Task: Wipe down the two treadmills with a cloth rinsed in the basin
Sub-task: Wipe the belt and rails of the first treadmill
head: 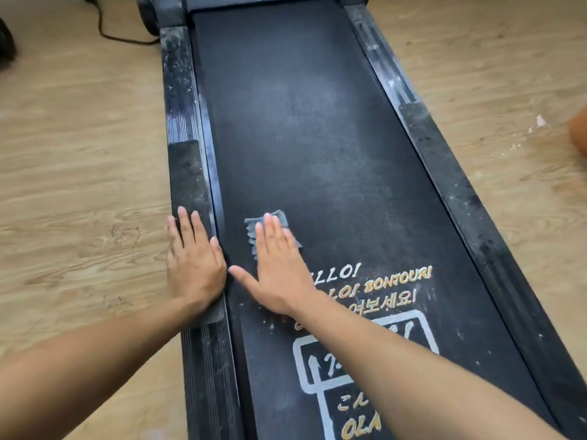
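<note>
Where white and gold lettering [390, 279] marks the black treadmill belt [301, 122], the right grip [276, 271], fingers straight, presses a grey cloth [252, 231] flat onto it; the left grip [193, 265] lies flat, holding nothing, on the dusty left side rail [185, 173]. Beyond, a black cable [104, 30] crosses wooden floor [79, 154].

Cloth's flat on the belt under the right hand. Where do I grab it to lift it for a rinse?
Pinch the cloth at its rumpled far-left corner, which sticks out beyond the right hand's fingers. Come from above, probably: it lies flat on the belt, so only those raised folds offer purchase.
</note>
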The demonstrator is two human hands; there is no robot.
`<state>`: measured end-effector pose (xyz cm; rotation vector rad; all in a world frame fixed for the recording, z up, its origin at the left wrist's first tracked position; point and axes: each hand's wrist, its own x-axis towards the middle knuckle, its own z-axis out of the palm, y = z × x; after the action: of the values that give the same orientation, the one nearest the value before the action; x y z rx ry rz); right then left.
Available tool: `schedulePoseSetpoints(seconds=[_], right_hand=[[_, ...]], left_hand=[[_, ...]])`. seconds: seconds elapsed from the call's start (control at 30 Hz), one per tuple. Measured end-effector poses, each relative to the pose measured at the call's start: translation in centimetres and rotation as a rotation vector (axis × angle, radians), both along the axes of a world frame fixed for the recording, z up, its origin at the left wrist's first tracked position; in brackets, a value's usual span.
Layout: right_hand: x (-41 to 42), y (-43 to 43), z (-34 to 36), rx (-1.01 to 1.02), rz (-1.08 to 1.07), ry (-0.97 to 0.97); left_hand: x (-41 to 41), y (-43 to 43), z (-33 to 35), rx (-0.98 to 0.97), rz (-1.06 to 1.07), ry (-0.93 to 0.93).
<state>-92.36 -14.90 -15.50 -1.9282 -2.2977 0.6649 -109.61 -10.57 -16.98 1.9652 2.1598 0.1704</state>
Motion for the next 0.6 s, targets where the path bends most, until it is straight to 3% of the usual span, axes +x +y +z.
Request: schedulePoseSetpoints(seconds=[0.1,0.17,0.23,0.33,0.4,0.5,0.6], right_hand=[[1.6,-2.4,0.3,-0.002,0.312,-0.038],[6.9,-2.6,0.6,0.017,0.356,-0.110],[13.8,-2.0,1.0,0.000,0.178,-0.208],[24.1,-1.7,2.3,-0.132,-0.269,-0.285],[26.8,-2.0,2.7,-0.185,-0.445,-0.291],[21.8,-1.1,2.2,-0.175,-0.563,-0.153],[11.1,-1.4,0.9,-0.087,-0.319,-0.088]], left_hand=[[-0.2,-0.1,0.2,-0.009,-0.010,-0.008],[-0.3,-0.1,0.2,-0.010,-0.010,-0.032],[-0.3,-0.1,0.2,-0.010,-0.008,-0.043],[-0.1,-0.2,0.2,-0.006,-0.006,-0.058],[0.1,-0.2,0.4,-0.010,-0.012,-0.066],[0.0,-0.3,0.5,-0.002,-0.005,-0.095],[-0.1,-0.1,0.5,0.008,-0.002,-0.110]])
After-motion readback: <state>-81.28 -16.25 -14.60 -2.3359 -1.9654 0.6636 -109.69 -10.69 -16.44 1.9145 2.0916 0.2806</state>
